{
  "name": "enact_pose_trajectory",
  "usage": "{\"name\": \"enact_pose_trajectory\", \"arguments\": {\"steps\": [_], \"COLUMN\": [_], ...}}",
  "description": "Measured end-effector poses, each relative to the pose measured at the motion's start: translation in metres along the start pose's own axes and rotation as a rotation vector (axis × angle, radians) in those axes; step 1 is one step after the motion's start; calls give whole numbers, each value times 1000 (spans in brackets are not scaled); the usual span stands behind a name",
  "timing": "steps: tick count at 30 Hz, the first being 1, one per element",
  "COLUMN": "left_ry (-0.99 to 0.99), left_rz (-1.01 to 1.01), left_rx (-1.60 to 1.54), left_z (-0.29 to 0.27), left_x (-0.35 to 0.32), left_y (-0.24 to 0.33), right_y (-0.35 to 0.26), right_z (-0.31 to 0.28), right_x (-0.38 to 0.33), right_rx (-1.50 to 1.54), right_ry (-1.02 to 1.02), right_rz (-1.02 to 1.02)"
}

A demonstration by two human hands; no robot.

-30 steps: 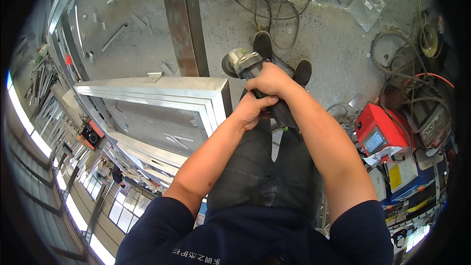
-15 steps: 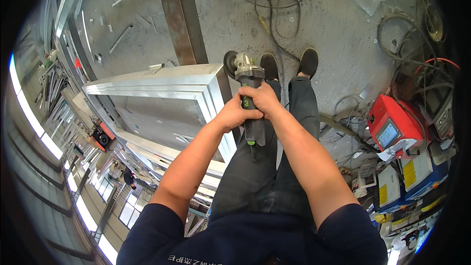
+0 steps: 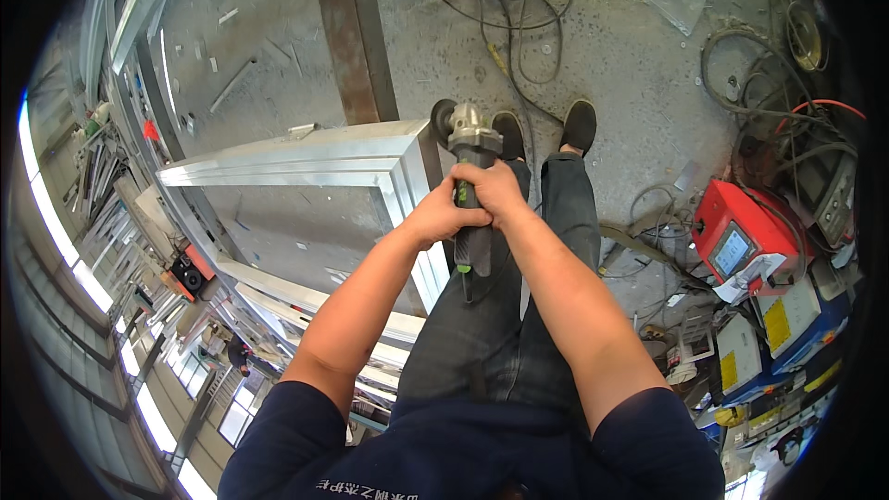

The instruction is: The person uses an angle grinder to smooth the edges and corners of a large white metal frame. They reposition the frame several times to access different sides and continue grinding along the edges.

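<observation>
Both my hands are wrapped round the dark body of an angle grinder (image 3: pixel 474 150), which has a silvery gear head and a green mark near its cord end. My left hand (image 3: pixel 437 216) grips it from the left, thumb laid across the body. On the other side my right hand (image 3: pixel 494 187) closes over it just behind the head. The grinder's round disc (image 3: pixel 444 118) stands at the near corner of a stack of shiny metal frames (image 3: pixel 400 167); whether it touches the metal I cannot tell.
A rusty steel beam (image 3: pixel 356 37) runs away beyond the frames. Cables (image 3: pixel 507 18) lie looped on the floor ahead of my shoes. To the right stand a red machine with a screen (image 3: pixel 736 239) and blue-and-white cases (image 3: pixel 795 313). Metal offcuts litter the left, where a distant person (image 3: pixel 239 354) shows.
The grinder and my hands keep almost the same place, with the disc slightly farther right and lower in the picture. The whole view has shifted a little.
</observation>
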State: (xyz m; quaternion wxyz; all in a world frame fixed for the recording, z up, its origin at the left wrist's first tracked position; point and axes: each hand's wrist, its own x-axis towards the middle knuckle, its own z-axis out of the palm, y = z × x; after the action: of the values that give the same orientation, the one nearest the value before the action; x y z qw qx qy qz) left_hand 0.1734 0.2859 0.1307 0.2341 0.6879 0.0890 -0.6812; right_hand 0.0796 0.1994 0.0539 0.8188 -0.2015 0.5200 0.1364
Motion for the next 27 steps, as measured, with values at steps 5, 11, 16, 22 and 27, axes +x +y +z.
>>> {"name": "enact_pose_trajectory", "arguments": {"steps": [5,11,16,22,27], "left_ry": [56,101,-45,-13,2], "left_rz": [238,549,462,268,225], "left_rx": [105,37,-731,-1154,-1207], "left_z": [27,67,73,48,35], "left_x": [-25,-63,-68,-70,-59], "left_y": [8,2,-22,-62,-85], "right_y": [-31,-80,-80,-29,-4], "right_z": [-16,-14,11,43,60], "right_x": [-29,-94,-117,-110,-97], "right_rx": [3,-263,-789,-1498,-1552], "right_ry": [94,120,63,4,-33], "right_rz": [-54,-175,-391,-454,-388]}}
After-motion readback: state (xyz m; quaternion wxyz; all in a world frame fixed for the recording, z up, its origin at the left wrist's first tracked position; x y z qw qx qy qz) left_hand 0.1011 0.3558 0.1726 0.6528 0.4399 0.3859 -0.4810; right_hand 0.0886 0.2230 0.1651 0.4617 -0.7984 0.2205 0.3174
